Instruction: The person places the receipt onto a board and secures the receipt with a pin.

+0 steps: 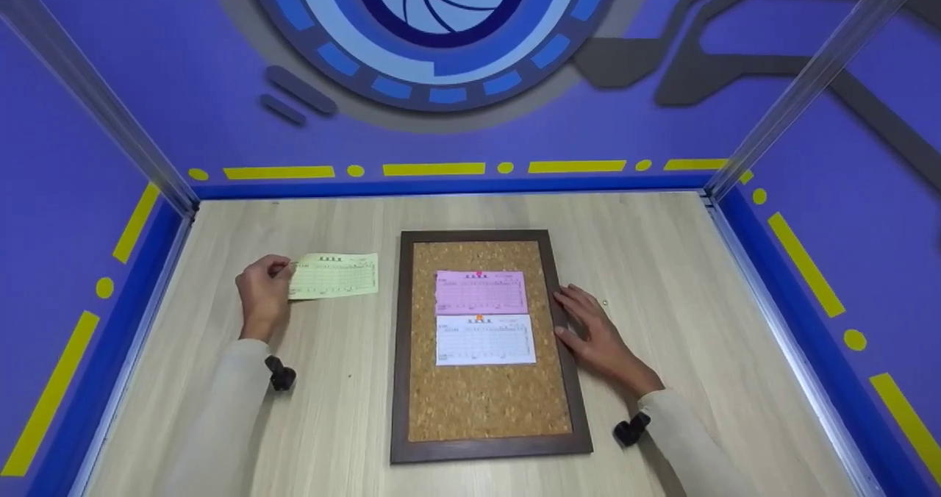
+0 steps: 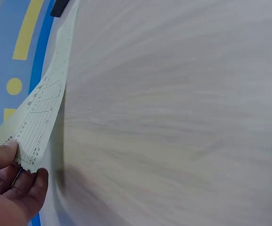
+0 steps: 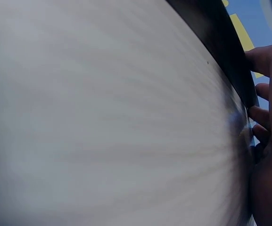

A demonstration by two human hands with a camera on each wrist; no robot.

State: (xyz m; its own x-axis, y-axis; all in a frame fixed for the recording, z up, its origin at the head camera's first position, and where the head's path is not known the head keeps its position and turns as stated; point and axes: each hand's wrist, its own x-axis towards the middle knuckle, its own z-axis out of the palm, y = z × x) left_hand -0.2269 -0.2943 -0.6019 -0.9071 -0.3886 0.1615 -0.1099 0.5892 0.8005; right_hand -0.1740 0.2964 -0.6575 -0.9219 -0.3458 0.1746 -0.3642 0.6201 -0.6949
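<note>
My left hand [image 1: 265, 295] pinches the left end of a pale green printed slip [image 1: 334, 276] between thumb and fingers. In the left wrist view the slip [image 2: 44, 108] slants up from the thumb, its torn edge at the fingers. Beside it lies a cork board [image 1: 489, 405] with a dark brown frame [image 1: 404, 350]. A pink slip [image 1: 481, 293] and, below it, a white slip [image 1: 485, 341] are on the cork, each with a pin at its top edge. My right hand [image 1: 599, 335] rests against the frame's right side, its fingertips touching the edge.
A light wooden tabletop [image 1: 331, 423] carries everything. Blue walls with yellow marks [image 1: 434, 168] enclose the back and sides, with metal posts [image 1: 816, 70] at the corners. A tiny pale object [image 1: 605, 303] lies near my right hand. Small black devices [image 1: 281, 374] sit on both wrists.
</note>
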